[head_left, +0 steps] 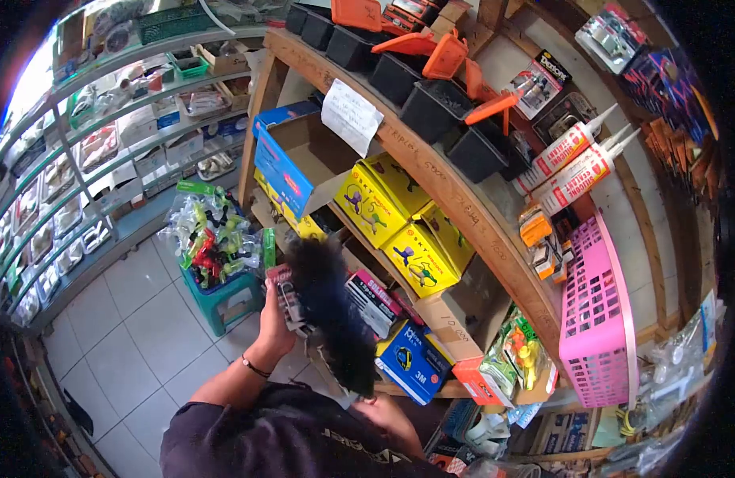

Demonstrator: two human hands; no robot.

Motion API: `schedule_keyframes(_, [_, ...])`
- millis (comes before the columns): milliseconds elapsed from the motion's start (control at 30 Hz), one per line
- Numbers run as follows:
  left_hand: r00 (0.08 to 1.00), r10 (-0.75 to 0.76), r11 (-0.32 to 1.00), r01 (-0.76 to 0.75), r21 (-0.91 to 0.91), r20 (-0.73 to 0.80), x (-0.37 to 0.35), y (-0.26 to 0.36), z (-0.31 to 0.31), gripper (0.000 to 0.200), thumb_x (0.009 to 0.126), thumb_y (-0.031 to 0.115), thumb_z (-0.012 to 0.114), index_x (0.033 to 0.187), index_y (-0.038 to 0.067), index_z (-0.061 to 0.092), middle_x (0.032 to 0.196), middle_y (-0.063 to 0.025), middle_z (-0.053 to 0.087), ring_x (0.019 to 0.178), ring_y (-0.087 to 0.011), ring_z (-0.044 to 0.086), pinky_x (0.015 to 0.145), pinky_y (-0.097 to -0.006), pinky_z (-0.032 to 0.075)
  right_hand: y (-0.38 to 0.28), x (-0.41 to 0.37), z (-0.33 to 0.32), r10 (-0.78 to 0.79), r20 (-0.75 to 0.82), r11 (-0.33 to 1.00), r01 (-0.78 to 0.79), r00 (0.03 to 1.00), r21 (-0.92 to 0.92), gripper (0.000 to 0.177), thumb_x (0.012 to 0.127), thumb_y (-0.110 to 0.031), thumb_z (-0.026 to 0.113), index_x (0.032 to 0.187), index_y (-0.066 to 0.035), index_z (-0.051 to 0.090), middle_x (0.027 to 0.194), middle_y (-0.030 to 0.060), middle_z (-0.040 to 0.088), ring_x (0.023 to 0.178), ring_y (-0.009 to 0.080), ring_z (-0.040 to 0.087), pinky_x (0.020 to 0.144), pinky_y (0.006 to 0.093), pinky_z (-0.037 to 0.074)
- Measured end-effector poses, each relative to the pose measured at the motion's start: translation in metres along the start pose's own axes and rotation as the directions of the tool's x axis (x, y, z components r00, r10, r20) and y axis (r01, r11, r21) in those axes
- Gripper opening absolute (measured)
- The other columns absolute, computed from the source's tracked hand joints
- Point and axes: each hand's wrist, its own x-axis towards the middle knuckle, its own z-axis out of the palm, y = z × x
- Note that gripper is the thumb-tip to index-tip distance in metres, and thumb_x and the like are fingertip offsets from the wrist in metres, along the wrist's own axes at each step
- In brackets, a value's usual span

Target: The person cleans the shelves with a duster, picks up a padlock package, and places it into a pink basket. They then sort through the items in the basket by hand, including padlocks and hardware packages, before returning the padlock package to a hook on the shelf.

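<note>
Starting nearest, our right hand [393, 422] sits low at the near end of a black fluffy feather duster [329, 319]; its fingers are hidden, so we cannot tell whether it grips. Our left hand [276, 319], a thin dark band at its wrist, is closed around a small red-and-grey carded blister pack [286, 301], held up just left of the duster and against its plumes. Beyond, to the right, a blue 3M cardboard box [411, 358] and yellow printed cardboard boxes [383, 207] sit under a long wooden shelf plank [455, 199]. Far left, a teal plastic stool [224, 299] carries clear bags of green clips [212, 235]
</note>
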Motion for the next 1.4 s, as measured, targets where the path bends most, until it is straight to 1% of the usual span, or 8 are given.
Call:
schedule_keyframes(400, [0.98,0.108,0.994,-0.104,0.035,-0.169,0.003,0.015,-0.046,0.054,0.086,0.057,0.038,0.111,0.012,0.053,0.096,-0.0027,0.06,0.086,-0.0175,0.058,0.08,-0.0329,0.046,-0.009,-0.003,0.014,-0.059,0.157,0.997,0.051,0.986,0.058,0.033,0.081,-0.032,0.059,0.064,-0.005,0.053,0.053,-0.0018,0.047,0.048,0.0063,0.041,0.046,0.0256,0.034])
schedule_keyframes(467, [0.999,0.039,0.926,-0.028,-0.375,0.022,-0.007,0.017,-0.028,0.055,0.087,0.054,0.039,0.113,0.008,0.052,0.096,-0.0068,0.06,0.088,-0.0217,0.058,0.082,-0.0367,0.046,-0.028,-0.01,0.013,-0.101,0.171,0.99,0.116,0.98,-0.076,0.035,0.082,-0.034,0.058,0.065,-0.004,0.053,0.053,-0.0007,0.047,0.048,0.0073,0.042,0.047,0.0271,0.035])
schedule_keyframes(500, [0.92,0.338,0.853,-0.388,0.348,0.198,0.008,0.0,-0.058,0.055,0.087,0.052,0.038,0.116,0.006,0.05,0.099,-0.008,0.059,0.091,-0.0234,0.057,0.085,-0.0381,0.045,-0.044,-0.016,0.01,-0.103,0.192,0.99,0.119,0.976,-0.073,0.035,0.083,-0.036,0.057,0.068,-0.004,0.055,0.055,0.0016,0.05,0.05,0.0087,0.044,0.049,0.0291,0.037])
schedule_keyframes(533, [0.725,0.594,0.204,-0.556,0.806,0.349,0.023,-0.016,-0.087,0.056,0.088,0.05,0.038,0.118,0.005,0.049,0.103,-0.0093,0.057,0.094,-0.0251,0.055,0.087,-0.0396,0.043,-0.051,-0.02,0.009,-0.106,0.212,0.99,0.122,0.972,-0.068,0.036,0.083,-0.037,0.055,0.071,-0.003,0.057,0.057,0.0038,0.052,0.052,0.0101,0.046,0.051,0.0311,0.038])
schedule_keyframes(600, [0.998,0.033,0.988,-0.04,-0.151,-0.05,0.004,0.004,-0.063,0.056,0.089,0.049,0.035,0.118,0.003,0.048,0.112,-0.0083,0.054,0.099,-0.0251,0.053,0.089,-0.0397,0.042,-0.036,-0.011,0.012,-0.014,0.225,0.987,0.049,0.974,-0.151,0.035,0.082,-0.034,0.056,0.076,0.0,0.057,0.065,0.0076,0.056,0.057,0.0144,0.048,0.053,0.0339,0.04])
schedule_keyframes(933, [0.984,0.136,0.965,-0.157,-0.21,-0.112,-0.026,0.027,-0.017,0.056,0.087,0.055,0.033,0.114,0.009,0.051,0.104,-0.0079,0.057,0.095,-0.027,0.055,0.085,-0.0417,0.044,-0.019,-0.002,0.011,-0.037,0.234,0.966,0.095,0.971,-0.239,0.039,0.079,-0.037,0.059,0.083,0.001,0.06,0.068,0.0119,0.061,0.059,0.0158,0.053,0.056,0.0341,0.043])
schedule_keyframes(1067, [0.848,0.101,0.938,0.094,-0.335,0.52,-0.02,0.017,-0.035,0.068,0.085,0.062,0.026,0.125,0.009,0.043,0.118,-0.0093,0.052,0.107,-0.0299,0.05,0.093,-0.0457,0.038,-0.018,-0.015,0.008,-0.112,0.093,0.991,0.118,0.989,-0.062,0.034,0.08,-0.034,0.058,0.08,0.0,0.064,0.061,0.0055,0.058,0.052,0.0106,0.05,0.051,0.0299,0.04])
schedule_keyframes(1400, [0.882,-0.153,0.867,0.337,-0.368,0.445,-0.024,0.015,-0.029,0.052,0.09,0.041,0.037,0.134,0.014,0.03,0.128,-0.0158,0.043,0.111,-0.0356,0.046,0.093,-0.0521,0.037,-0.004,-0.016,0.003,-0.097,0.189,0.981,0.126,0.977,-0.145,0.028,0.08,-0.03,0.059,0.09,-0.005,0.064,0.062,0.0042,0.059,0.055,0.0104,0.05,0.053,0.0277,0.041])
